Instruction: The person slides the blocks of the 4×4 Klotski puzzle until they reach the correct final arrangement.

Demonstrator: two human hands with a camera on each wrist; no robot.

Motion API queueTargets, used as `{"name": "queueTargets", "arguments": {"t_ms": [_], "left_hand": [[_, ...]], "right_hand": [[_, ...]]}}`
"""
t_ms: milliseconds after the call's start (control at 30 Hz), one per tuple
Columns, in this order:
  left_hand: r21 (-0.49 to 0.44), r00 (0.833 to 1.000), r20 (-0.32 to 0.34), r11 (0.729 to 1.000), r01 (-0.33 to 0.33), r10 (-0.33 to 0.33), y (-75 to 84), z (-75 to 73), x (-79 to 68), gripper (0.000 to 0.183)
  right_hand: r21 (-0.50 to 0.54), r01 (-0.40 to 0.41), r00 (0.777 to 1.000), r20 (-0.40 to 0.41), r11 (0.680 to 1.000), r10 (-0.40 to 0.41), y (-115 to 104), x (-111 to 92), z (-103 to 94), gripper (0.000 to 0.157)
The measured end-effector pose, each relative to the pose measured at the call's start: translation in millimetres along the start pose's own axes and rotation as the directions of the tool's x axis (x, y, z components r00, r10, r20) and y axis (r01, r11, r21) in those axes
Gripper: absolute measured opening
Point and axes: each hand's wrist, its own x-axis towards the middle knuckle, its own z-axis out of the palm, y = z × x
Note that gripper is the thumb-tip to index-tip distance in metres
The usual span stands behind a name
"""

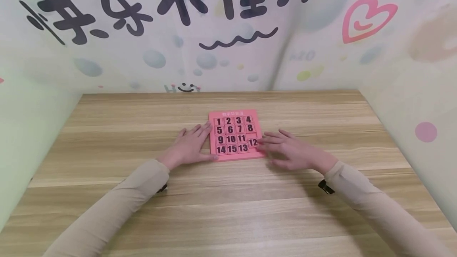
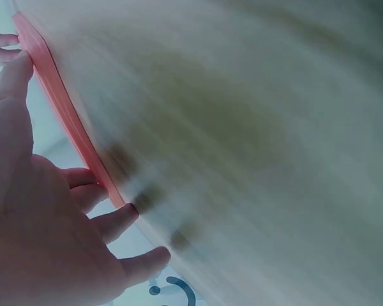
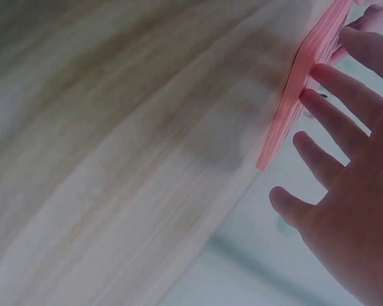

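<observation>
A pink sliding number puzzle [image 1: 232,156] lies flat on the table, its numbers facing up. Rows 1 to 4, 5 to 8 and 9, 10, 11 read in order; the bottom row shows 14, 15, 13. The 12 tile [image 1: 252,142] sits between the third and bottom rows at the right, with a gap above it. My left hand [image 1: 189,146] rests along the puzzle's left edge, fingers extended and thumb at its near left corner. My right hand [image 1: 290,150] is at the right edge, fingers stretched out, a fingertip by the 12 tile. Whether that fingertip touches the tile, I cannot tell.
The puzzle lies on a wood-grain table [image 1: 228,209]. Behind it rises a white wall [image 1: 171,70] with large dark characters and coloured bubbles. Pale walls also close in the left and right sides.
</observation>
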Motion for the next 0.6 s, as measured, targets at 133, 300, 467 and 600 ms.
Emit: {"name": "queueTargets", "arguments": {"t_ms": [133, 300, 467, 600], "left_hand": [[-0.005, 1.0, 0.007, 1.0, 0.005, -0.005, -0.8, -1.4, -0.6, 0.105], [-0.009, 1.0, 0.007, 1.0, 0.001, -0.001, -2.8, -1.6, 0.1, 0.105], [-0.029, 1.0, 0.0, 1.0, 0.0, 0.0, -5.0, -2.2, 0.4, 0.105], [-0.049, 1.0, -0.005, 0.999, -0.005, 0.005, -7.0, -2.7, 0.7, 0.104]], "right_hand": [[0.017, -0.047, 0.999, 0.0, 0.999, 0.047, 0.6, 4.0, 0.4, 0.052], [0.029, -0.093, 0.996, 0.009, 0.995, 0.092, 1.1, 7.3, 0.9, 0.055], [0.043, -0.092, 0.996, 0.007, 0.995, 0.092, 2.4, 9.0, 1.0, 0.054], [0.051, -0.093, 0.996, 0.003, 0.994, 0.093, 4.1, 11.0, 2.6, 0.055]]}}
